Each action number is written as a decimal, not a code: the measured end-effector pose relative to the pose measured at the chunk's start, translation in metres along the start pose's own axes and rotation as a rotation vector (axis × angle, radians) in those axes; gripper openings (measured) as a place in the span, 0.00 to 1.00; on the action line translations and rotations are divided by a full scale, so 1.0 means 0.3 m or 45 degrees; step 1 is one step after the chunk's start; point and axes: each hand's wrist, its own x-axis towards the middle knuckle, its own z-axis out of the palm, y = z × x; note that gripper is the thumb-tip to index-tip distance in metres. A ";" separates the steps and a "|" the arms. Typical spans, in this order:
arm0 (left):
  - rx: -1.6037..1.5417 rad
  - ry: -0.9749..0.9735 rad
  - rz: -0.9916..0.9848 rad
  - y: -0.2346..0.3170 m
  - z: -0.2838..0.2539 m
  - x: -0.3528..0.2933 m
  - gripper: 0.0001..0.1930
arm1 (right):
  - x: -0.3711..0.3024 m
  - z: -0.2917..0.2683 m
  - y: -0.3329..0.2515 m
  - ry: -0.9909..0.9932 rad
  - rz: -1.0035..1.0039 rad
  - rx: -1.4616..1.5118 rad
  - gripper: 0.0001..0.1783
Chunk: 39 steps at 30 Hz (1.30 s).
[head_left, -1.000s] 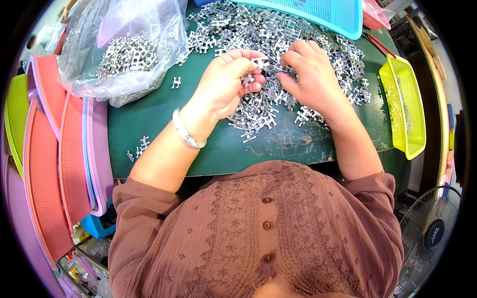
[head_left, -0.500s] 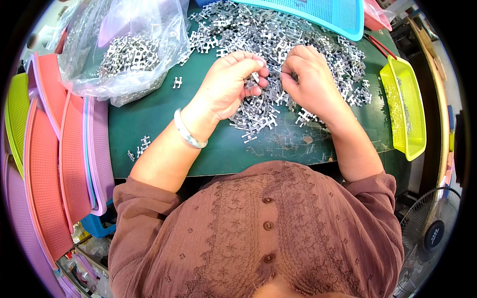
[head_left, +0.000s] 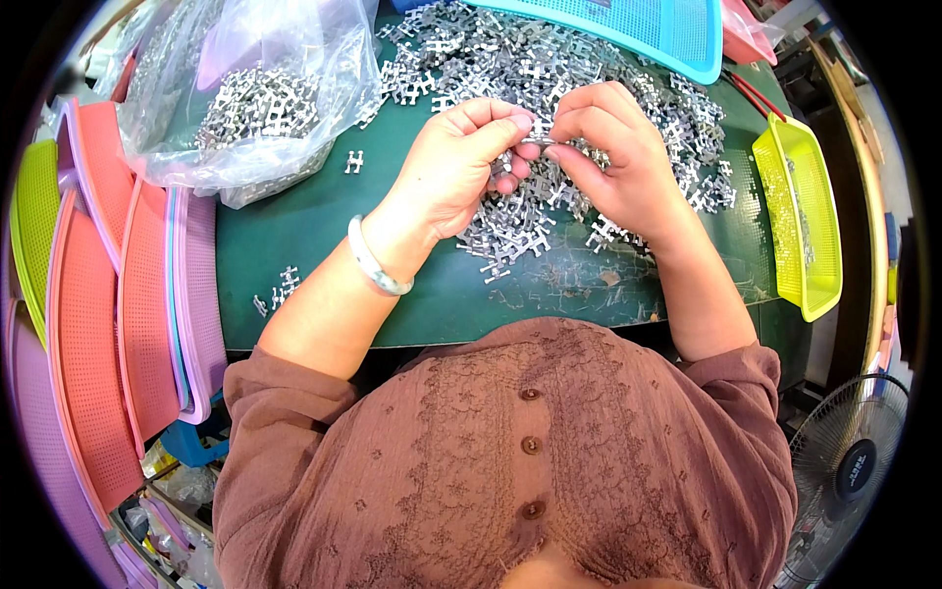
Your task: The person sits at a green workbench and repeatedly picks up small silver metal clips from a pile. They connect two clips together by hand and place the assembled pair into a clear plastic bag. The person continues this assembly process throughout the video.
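Over the near side of a heap of small silvery H-shaped metal parts (head_left: 510,231), both my hands come close together. My left hand (head_left: 456,162), with a pale bangle (head_left: 371,260) on its wrist, pinches a small metal part (head_left: 535,140) between thumb and fingers. More metal shows behind its curled fingers, partly hidden. My right hand (head_left: 623,152) grips the other end of the small part with thumb and fingertips. Fingers cover much of that part, so its exact shape is unclear.
A clear plastic bag (head_left: 245,167) of the same parts lies at the left, beside stacked pink and purple baskets (head_left: 88,344). A blue basket (head_left: 628,34) stands behind the heap. At the right are a yellow-green basket (head_left: 800,216) and a fan (head_left: 849,471).
My right hand has moved left to my left hand. Its fingers have extended from a tighter curl and now meet the small part at my left fingertips.
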 end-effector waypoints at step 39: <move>-0.065 -0.127 -0.100 0.003 0.013 -0.010 0.11 | -0.027 -0.048 0.025 0.048 0.962 1.085 0.07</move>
